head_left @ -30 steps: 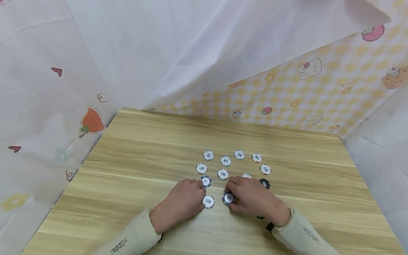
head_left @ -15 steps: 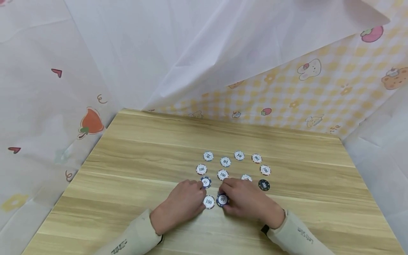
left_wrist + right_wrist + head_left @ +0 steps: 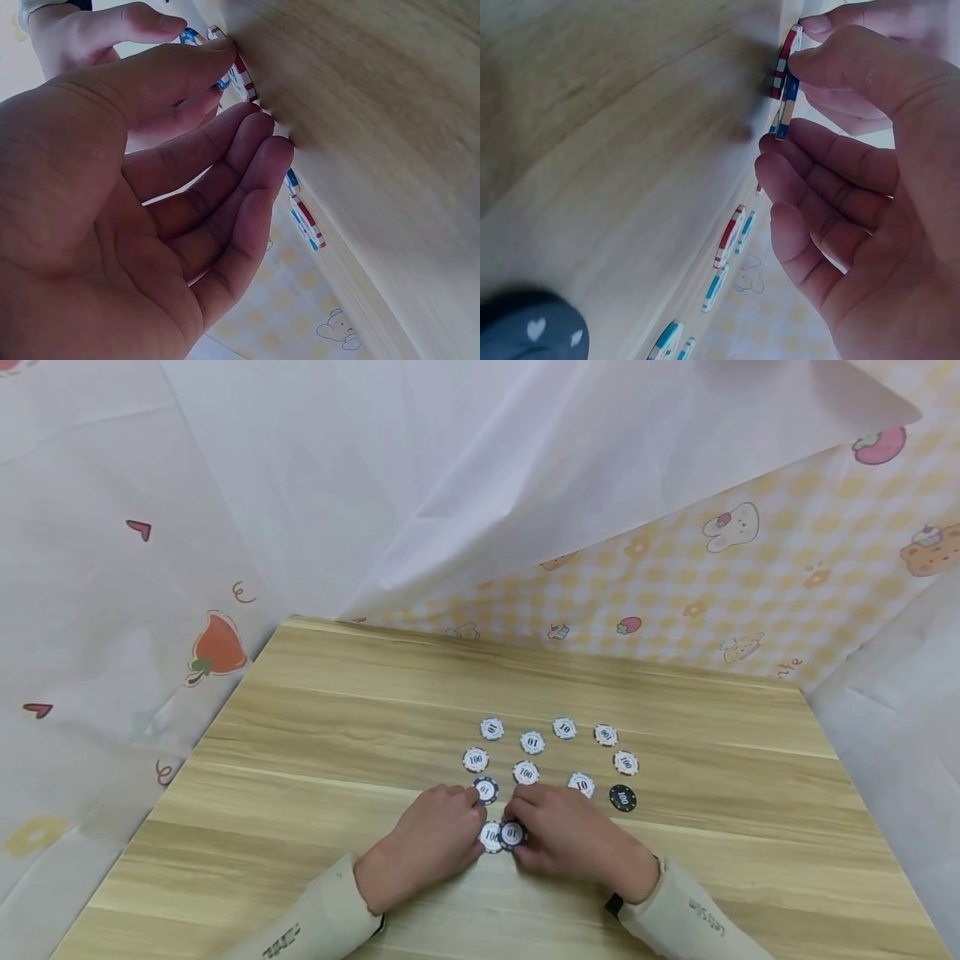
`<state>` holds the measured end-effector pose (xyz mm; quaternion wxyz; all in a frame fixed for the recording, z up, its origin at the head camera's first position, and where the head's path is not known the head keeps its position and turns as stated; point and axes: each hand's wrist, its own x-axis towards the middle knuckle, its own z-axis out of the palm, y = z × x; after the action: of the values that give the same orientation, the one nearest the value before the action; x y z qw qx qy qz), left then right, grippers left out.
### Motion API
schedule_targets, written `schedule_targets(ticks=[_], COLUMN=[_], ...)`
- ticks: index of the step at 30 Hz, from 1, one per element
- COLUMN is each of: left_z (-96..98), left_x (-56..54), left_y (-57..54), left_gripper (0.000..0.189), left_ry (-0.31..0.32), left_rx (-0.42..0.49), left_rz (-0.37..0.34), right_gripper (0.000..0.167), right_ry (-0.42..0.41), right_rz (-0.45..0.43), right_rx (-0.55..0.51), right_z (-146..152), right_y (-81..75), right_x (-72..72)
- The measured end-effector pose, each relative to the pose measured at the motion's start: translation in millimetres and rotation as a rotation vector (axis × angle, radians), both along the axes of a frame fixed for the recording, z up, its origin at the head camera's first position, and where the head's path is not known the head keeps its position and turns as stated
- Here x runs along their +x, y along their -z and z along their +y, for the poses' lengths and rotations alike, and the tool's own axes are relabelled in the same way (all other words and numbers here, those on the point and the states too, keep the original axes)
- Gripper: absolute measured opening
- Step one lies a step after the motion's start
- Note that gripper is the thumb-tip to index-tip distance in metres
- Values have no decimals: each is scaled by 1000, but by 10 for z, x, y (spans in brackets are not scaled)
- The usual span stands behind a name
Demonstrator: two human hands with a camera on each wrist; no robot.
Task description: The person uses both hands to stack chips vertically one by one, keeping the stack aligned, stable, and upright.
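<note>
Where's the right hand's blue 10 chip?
Head view, below centre and slightly right: the right hand pinches the blue 10 chip, which overlaps the right side of the white 100 chip at the left hand.

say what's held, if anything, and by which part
The left grip pinches a red-edged 100 poker chip, the right grip a blue-edged 10 poker chip, each by its rim.
</note>
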<state>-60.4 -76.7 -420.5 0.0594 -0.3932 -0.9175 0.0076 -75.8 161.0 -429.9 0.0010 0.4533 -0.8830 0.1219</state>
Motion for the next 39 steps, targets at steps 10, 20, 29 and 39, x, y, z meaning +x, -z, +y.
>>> schedule_targets(ticks=[10,20,29,39], left_z=[-7,-26,-35,-10], left_x=[7,20,45,26], left_y=[-17,2,-5,-3], left_gripper=[26,26,30,32], left_ry=[-5,-17,-23,-31], left_rx=[32,43,26,9], left_rz=[-38,-58,-66,-87], right_gripper=[24,28,29,29], right_ry=[-26,-21,-20,-21], right_rz=[25,46,64,82], right_rx=[-17,33,49,57], right_z=[-77,-153,-201,-217], right_y=[-6,-10,2,-1], right_x=[0,19,52,40])
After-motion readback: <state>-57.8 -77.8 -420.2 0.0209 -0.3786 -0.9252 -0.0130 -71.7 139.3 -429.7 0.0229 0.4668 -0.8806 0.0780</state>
